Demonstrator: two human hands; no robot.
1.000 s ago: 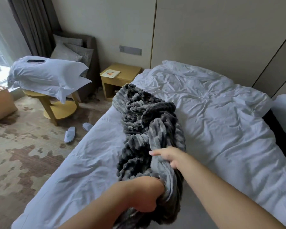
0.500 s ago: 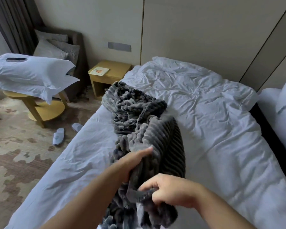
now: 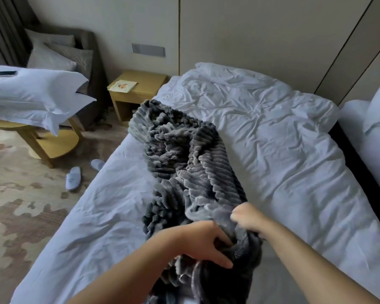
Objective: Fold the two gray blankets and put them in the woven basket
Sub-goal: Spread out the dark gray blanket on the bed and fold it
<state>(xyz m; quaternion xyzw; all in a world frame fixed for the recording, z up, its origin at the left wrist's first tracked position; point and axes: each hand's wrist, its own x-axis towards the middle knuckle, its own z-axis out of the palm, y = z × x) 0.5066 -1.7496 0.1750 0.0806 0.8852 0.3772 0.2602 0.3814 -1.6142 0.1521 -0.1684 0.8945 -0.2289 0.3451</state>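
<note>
A gray ribbed blanket (image 3: 184,163) lies crumpled in a long heap on the white bed (image 3: 272,132), running from the left edge toward me. My left hand (image 3: 198,242) digs its curled fingers into the near end of the blanket. Just to the right, my right hand (image 3: 248,218) grips a fold of the same near end. I cannot tell whether the heap is one blanket or two. No woven basket is in view.
A yellow nightstand (image 3: 138,91) with a card stands by the bed's far left corner. White pillows (image 3: 31,95) with a phone on top lie on a round yellow table (image 3: 51,145). Slippers (image 3: 74,177) sit on the carpet. A second bed (image 3: 364,137) is at right.
Both hands have shifted along the blanket's near end: the left hand came over the top and now digs in, and the right hand moved up and to the right. The view panned right.
</note>
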